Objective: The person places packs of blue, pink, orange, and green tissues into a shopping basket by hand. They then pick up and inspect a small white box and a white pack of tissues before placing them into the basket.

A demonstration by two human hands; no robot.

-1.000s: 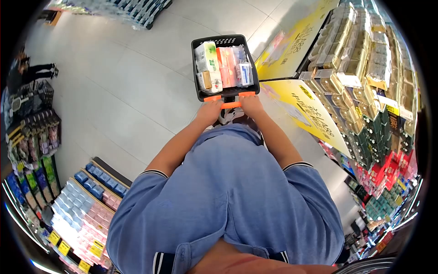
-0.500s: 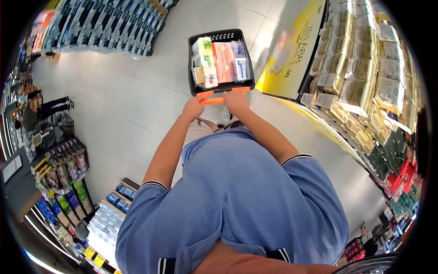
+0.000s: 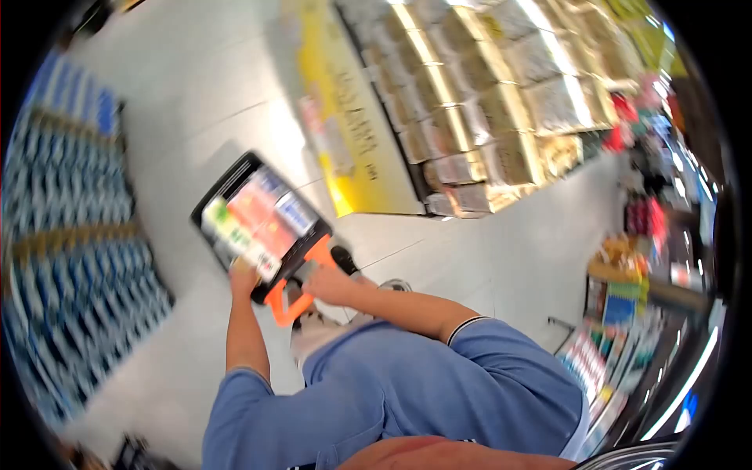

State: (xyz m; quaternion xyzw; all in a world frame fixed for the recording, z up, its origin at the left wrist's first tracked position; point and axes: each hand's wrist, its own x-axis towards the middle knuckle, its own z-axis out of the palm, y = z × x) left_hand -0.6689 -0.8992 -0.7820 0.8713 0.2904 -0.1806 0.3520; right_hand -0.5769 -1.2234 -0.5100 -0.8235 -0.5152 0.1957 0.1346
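A black shopping basket (image 3: 222, 174) stands tilted to the left in front of me, its orange handle (image 3: 287, 313) towards my body. My right hand (image 3: 327, 283) is closed round the handle's right side. Off the handle, my left hand (image 3: 244, 276) is at the basket's near left corner, beside the white-and-green pack (image 3: 229, 225); motion blur hides its fingers. Next to that pack in the basket lie a pink pack (image 3: 257, 210) and a blue-and-white pack (image 3: 294, 215).
A display of gold packs (image 3: 446, 86) with a yellow sign panel (image 3: 337, 117) stands ahead to the right. Stacked blue packs (image 3: 86, 290) line the left. Pale floor tiles (image 3: 196, 102) run between them. More shelves (image 3: 619, 360) are at the right.
My left hand has gone from the handle to the basket's near left corner. The view has turned right; the basket now sits angled and lower left, nearer my body.
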